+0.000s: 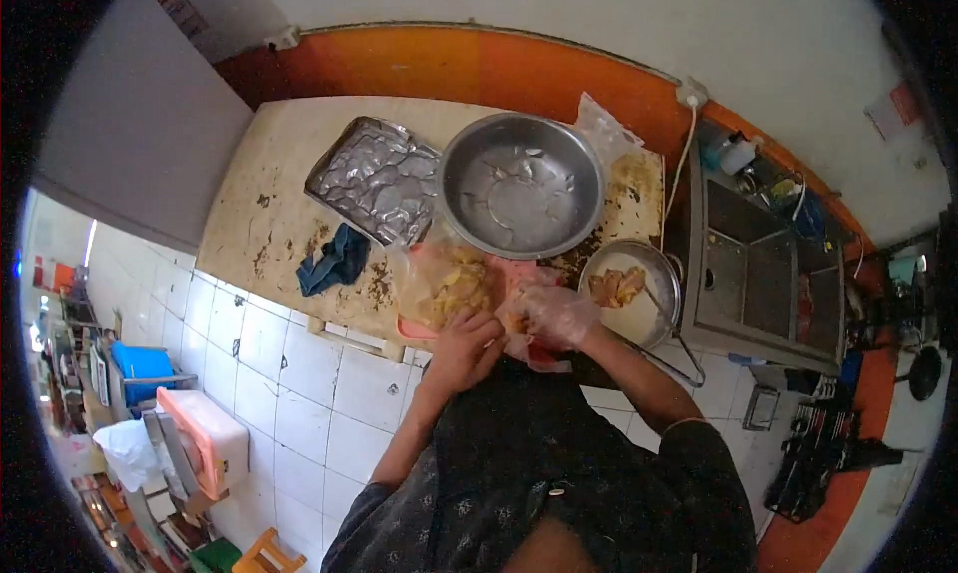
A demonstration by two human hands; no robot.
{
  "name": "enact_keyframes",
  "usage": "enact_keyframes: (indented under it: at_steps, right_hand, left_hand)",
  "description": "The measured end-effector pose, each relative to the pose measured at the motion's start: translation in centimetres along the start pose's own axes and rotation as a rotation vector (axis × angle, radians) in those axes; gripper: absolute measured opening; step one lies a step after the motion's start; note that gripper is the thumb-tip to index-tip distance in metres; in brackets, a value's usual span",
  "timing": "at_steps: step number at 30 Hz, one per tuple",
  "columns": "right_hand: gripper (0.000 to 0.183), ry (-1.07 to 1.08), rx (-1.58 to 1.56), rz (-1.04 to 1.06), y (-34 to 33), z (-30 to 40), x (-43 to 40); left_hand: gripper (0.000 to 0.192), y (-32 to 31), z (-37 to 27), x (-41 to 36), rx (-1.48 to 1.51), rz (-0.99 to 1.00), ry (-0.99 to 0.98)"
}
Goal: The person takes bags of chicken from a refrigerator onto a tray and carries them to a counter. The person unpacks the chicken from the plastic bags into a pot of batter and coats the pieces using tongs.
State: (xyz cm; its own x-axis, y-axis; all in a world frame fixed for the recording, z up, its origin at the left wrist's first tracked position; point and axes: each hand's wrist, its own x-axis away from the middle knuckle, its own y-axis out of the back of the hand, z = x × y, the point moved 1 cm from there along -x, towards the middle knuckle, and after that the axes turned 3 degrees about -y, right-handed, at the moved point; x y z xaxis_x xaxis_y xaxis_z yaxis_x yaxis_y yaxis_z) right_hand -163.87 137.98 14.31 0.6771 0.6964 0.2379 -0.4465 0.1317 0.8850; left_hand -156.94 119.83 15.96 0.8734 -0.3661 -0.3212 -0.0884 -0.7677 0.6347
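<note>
A clear plastic bag [423, 285] of yellowish, marinated-looking meat pieces [464, 285] lies at the table's near edge. My left hand [469, 345] is bare, its fingers curled on the bag's near side. My right hand [557, 315] wears a clear plastic glove and is just right of the meat. An orange bit shows by its fingers, but the fingertips are partly hidden. Pink plastic [550, 359] is under and around the right hand. To the right stands a metal pot [587, 273] with whitish contents and several coated meat pieces [617, 285].
Behind the bag stands a large metal basin [524, 199], beside a foil-lined baking tray [374, 176]. A dark blue cloth [337, 258] lies left on the worn table [247, 199]. Metal tongs or a handle [685, 348] jut from the pot. A metal cabinet [748, 273] stands right.
</note>
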Motion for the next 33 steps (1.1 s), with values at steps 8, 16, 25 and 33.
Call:
enact_keyframes:
  at_steps: [8, 16, 25, 33]
  right_hand:
    - [0.036, -0.084, -0.926, -0.256, 0.0, -2.1, 0.7]
    - [0.032, -0.473, -1.097, -0.526, 4.9, -5.5, 6.4]
    - [0.022, -0.519, -0.613, -0.684, 4.3, -10.9, 10.2]
    - [0.01, -0.207, -0.298, -0.435, 4.7, -3.5, 4.9]
  left_hand:
    - [0.007, -1.0, 0.7, 1.0, 0.115, -0.134, 0.104]
    - [0.007, -0.2, 1.4, 0.9, 0.091, -0.112, 0.161]
    - [0.007, -0.4, 1.4, 0.3, 0.093, -0.059, 0.108]
    - [0.007, -0.7, 1.0, 0.3, 0.094, -0.046, 0.076]
